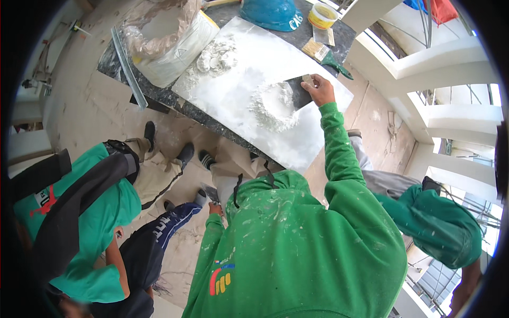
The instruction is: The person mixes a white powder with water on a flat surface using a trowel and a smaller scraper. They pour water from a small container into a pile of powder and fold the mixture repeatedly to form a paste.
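My right hand (321, 91) is closed on the pale grip of a scraper with a wide dark blade (299, 94). The blade's edge rests against a ring-shaped mound of white powder (274, 105) on a light flat board (225, 112). A lumpier heap of white powder (217, 55) lies farther left on that board. Low beside my body, my left hand (215, 209) is closed around a metal-bladed tool (209, 192), apparently another scraper, partly hidden by my sleeve.
A bag-lined white bucket (177, 50) and a metal straightedge (129, 69) stand left on the dark table. Behind are a blue hard hat (269, 13), a yellow tub (322, 16) and a green-handled paintbrush (327, 57). People in green stand at left (95, 212) and right (440, 225).
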Demonstrator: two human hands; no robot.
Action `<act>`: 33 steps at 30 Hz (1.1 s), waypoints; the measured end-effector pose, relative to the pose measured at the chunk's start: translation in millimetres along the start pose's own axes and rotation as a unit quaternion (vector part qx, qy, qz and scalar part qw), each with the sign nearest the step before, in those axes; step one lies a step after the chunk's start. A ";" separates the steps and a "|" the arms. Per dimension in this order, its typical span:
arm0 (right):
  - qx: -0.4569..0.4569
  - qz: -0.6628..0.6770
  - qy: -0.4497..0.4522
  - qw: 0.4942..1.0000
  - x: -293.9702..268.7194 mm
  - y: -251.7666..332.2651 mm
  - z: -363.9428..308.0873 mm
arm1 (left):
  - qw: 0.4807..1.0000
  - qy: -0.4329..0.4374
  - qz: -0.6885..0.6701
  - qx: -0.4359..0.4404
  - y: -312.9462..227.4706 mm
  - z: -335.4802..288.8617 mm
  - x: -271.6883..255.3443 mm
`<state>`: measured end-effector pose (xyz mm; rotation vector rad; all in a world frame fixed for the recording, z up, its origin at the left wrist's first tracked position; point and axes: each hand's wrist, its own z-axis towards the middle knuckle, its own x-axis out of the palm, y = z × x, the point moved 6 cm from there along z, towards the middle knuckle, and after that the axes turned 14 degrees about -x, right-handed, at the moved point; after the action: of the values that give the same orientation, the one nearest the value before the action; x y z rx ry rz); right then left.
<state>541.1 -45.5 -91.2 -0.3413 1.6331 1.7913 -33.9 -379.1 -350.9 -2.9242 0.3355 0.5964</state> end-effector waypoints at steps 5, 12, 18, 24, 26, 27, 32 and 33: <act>0.012 -0.091 -0.025 0.995 -16.1 -43.7 23.7 | 1.000 0.011 -0.025 -0.011 7.9 1.2 11.2; 0.046 -0.007 0.091 0.995 -6.3 -124.9 77.6 | 0.990 0.061 -0.114 -0.058 55.7 41.0 35.6; -0.051 -0.010 0.217 0.975 83.2 -80.0 109.7 | 0.993 0.093 -0.054 -0.048 108.8 98.8 19.9; -0.151 -0.004 0.312 0.938 98.4 -22.6 122.9 | 0.996 0.040 -0.062 -0.056 43.7 13.6 27.9; -0.169 -0.002 0.326 0.930 109.5 -22.4 127.9 | 0.997 0.027 -0.048 -0.062 47.2 12.3 21.9; -0.177 -0.003 0.341 0.923 114.1 -16.8 129.3 | 0.997 0.023 -0.046 -0.058 42.8 8.2 21.5; -0.215 0.017 0.414 0.884 125.1 18.8 134.4 | 0.996 0.025 -0.057 -0.064 33.2 0.5 23.2; -0.214 0.018 0.417 0.883 122.2 25.4 133.8 | 0.995 0.030 -0.061 -0.068 32.4 2.7 24.2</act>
<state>468.2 119.5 -121.9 -1.4596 1.7328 2.1805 -21.1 -414.5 -366.0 -3.0698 0.1265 0.5346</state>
